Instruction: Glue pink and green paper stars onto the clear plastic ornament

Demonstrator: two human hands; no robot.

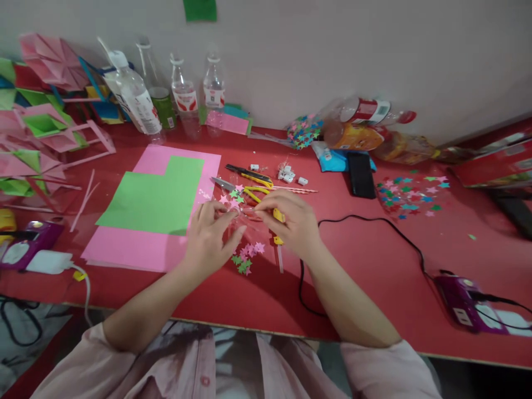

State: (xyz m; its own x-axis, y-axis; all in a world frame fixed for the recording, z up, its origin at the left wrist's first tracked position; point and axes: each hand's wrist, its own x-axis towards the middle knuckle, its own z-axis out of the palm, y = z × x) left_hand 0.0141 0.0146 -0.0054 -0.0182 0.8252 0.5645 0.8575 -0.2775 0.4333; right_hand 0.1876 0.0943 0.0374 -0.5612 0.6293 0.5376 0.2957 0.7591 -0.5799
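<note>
My left hand (210, 233) is closed, its fingertips pinching a clear, shiny plastic piece with pink and green paper stars (234, 198) on it. Facing it, my right hand (291, 221) pinches at the same clear plastic from the right; its exact outline is hard to make out. Just beyond my hands lie yellow-handled scissors (255, 191) and a yellow and black cutter knife (249, 174). A small pile of pink and green stars (247, 257) rests on the red table below my hands. Beside my right wrist is a yellow-topped item with a clear stem (279, 255).
Green paper (153, 202) lies over pink sheets (124, 252) at left. Several bottles (185, 94) stand by the wall. A phone (361, 174), scattered stars (411, 194) and a black cable (369, 218) lie right. White small pieces (286, 174) sit behind the scissors. Paper crafts (45, 122) fill the far left.
</note>
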